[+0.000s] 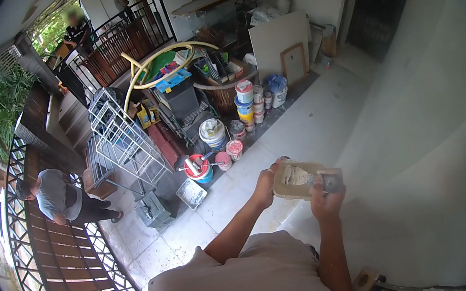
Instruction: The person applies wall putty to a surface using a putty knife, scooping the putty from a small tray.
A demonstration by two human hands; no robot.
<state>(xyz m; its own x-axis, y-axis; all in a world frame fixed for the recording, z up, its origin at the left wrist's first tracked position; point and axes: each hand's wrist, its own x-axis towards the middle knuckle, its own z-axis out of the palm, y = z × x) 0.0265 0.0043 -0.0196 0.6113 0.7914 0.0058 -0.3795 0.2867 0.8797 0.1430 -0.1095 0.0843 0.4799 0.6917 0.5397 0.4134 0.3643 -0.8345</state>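
Note:
My left hand (265, 187) is closed on the left edge of a shallow beige tray (292, 192), held out in front of my chest. Whitish paste (295, 175) lies inside it. At the tray's right side, my right hand (327, 201) is closed round a flat grey scraper (331, 181). The scraper's inner edge reaches over the paste; its handle is mostly hidden by my fingers.
A pale wall (428, 177) stands close on my right. Ahead are stacked paint buckets (245, 108), a red bucket with rollers (197, 167), a paint tray (192, 193), a grey metal box (154, 209) and a white metal rack (127, 137). A person (64, 196) stands at the left by the gate.

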